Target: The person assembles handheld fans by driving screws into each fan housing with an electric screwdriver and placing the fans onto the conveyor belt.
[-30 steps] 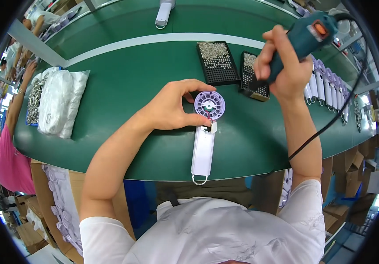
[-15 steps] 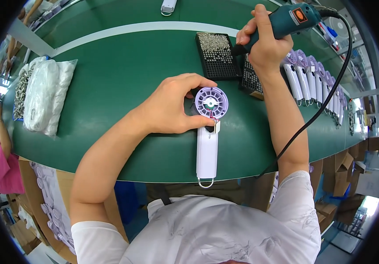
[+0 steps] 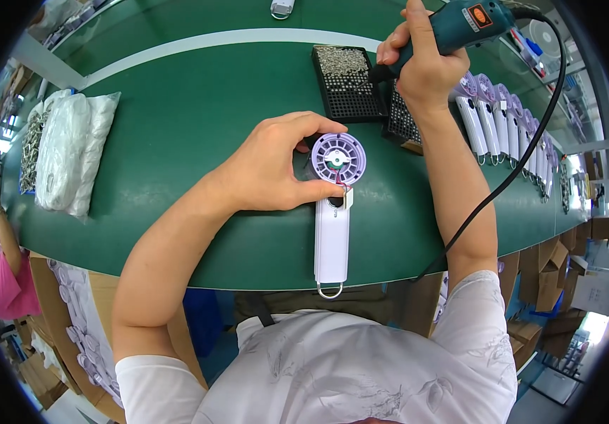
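My left hand (image 3: pixel 279 166) grips a handheld fan (image 3: pixel 332 244) lying on the green table, thumb and fingers on either side of its round purple head. The fan's white handle points toward me, with a metal loop at its end. Motor and thin wires show in the open head, and a small white tab hangs beside the neck. My right hand (image 3: pixel 431 71) is wrapped round a teal electric screwdriver (image 3: pixel 463 28), held above the far right of the table. Its dark nose is over a black tray of screws (image 3: pixel 350 81); whether the bit touches a screw I cannot tell.
A second black tray (image 3: pixel 403 124) lies partly behind my right wrist. Several fans (image 3: pixel 484 127) stand in a row at right. At left are plastic bags (image 3: pixel 71 155) beside a bin of metal parts (image 3: pixel 30 152). The screwdriver's black cord (image 3: pixel 513 180) loops past my right forearm. Another person (image 3: pixel 4 268) sits far left.
The view has shifted slightly, so everything sits a little higher. My left hand keeps its grip on the fan, and the screwdriver stays over the screw tray.
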`<state>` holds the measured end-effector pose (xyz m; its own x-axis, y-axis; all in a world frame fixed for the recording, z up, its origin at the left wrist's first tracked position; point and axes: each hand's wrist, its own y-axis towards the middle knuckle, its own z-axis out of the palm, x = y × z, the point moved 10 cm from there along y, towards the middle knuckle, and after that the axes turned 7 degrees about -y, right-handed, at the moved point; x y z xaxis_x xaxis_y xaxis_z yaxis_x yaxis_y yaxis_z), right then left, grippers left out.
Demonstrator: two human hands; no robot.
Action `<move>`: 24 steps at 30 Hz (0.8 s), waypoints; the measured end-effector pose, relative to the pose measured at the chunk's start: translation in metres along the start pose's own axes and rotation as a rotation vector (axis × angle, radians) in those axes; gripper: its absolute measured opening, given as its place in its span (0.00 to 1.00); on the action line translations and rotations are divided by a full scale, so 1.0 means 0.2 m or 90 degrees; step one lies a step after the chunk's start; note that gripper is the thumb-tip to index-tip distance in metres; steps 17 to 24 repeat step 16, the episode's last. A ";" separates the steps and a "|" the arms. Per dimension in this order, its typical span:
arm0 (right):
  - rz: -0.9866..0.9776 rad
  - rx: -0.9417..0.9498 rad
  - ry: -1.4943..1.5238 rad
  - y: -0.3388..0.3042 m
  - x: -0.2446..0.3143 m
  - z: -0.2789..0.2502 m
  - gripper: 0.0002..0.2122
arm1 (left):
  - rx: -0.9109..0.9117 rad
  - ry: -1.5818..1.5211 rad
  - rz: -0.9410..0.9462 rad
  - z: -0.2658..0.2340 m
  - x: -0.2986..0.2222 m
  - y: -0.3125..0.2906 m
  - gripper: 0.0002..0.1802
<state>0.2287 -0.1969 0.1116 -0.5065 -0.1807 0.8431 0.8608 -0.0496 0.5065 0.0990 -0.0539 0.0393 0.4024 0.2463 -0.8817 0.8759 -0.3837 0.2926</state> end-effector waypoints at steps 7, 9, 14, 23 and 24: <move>0.005 0.066 -0.050 0.01 -0.03 0.03 0.14 | 0.000 0.001 0.000 0.00 0.00 0.00 0.35; 0.013 0.071 -0.056 0.00 -0.01 0.07 0.14 | -0.001 0.003 -0.004 -0.01 0.00 0.00 0.34; -0.012 0.067 -0.112 -0.01 0.01 0.10 0.10 | -0.001 -0.003 -0.013 0.00 0.00 0.00 0.33; 0.004 0.049 -0.069 -0.01 -0.01 0.07 0.10 | -0.004 -0.004 -0.017 -0.01 -0.01 0.00 0.33; 0.004 0.049 -0.069 -0.01 -0.01 0.07 0.10 | -0.004 -0.004 -0.017 -0.01 -0.01 0.00 0.33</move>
